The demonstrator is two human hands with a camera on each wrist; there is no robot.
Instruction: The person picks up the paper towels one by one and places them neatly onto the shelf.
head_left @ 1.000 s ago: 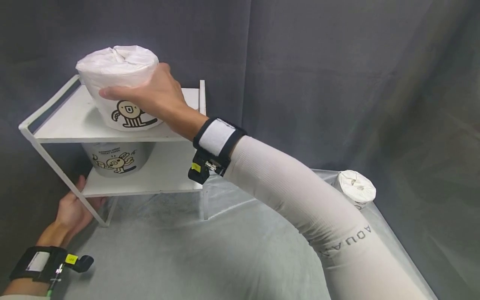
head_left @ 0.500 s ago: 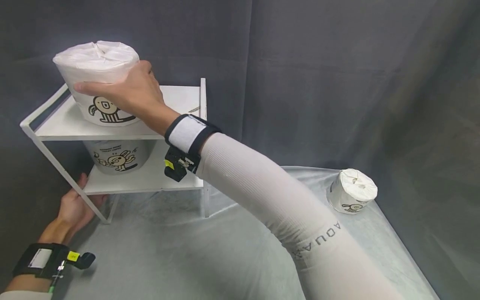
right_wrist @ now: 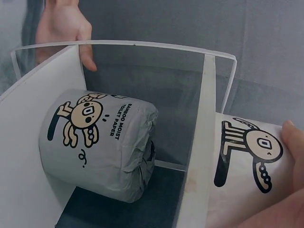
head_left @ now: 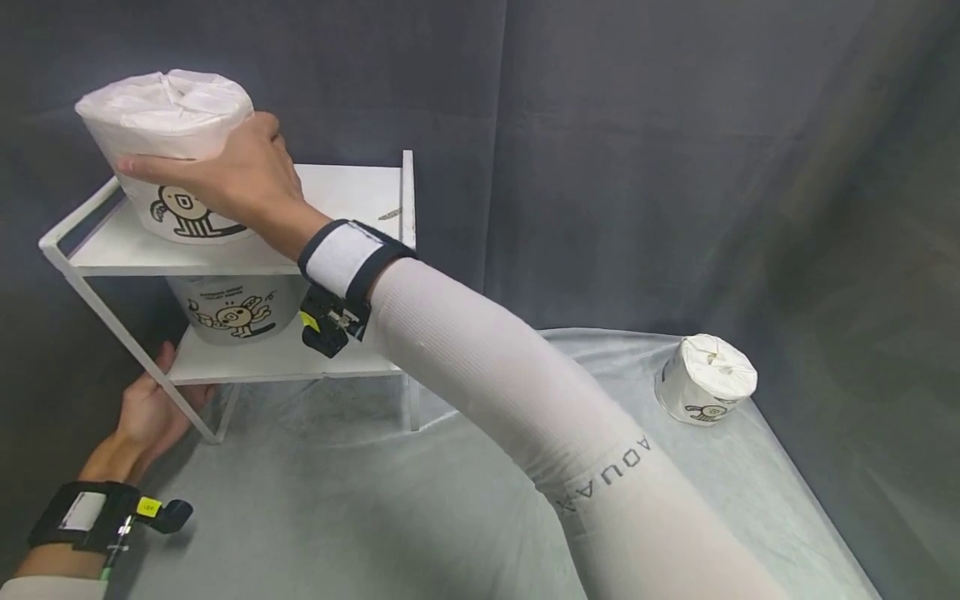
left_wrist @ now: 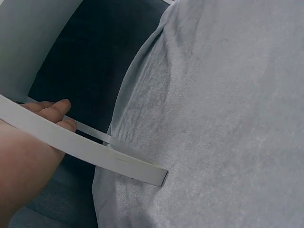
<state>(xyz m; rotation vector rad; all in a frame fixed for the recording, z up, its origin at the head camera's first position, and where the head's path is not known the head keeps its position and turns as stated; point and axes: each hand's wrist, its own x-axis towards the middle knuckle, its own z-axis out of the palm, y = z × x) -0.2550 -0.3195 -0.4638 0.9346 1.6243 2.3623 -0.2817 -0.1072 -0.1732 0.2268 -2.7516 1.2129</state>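
Observation:
My right hand (head_left: 243,175) grips a large wrapped toilet paper roll (head_left: 168,104), thumb across its near side. The roll stands upright at the left end of the upper board of a white two-tier shelf (head_left: 348,192), its base right at the board in the head view. Below it, a second toilet paper roll (head_left: 236,312) with a cartoon print sits on the lower board; its top is hidden by the upper one. At the left end, my left hand (head_left: 150,417) holds the lower board's edge, thumb above and fingers underneath, behind the slanted leg (left_wrist: 95,154).
A third wrapped toilet paper roll (head_left: 708,383) stands on the grey cloth-covered table (head_left: 337,517) at the right, near its far corner. Dark grey curtains (head_left: 637,167) close off the back and right side. My right forearm crosses above the table.
My right hand has moved the held roll leftward along the upper board to its left end. The left hand stays at the lower board's edge.

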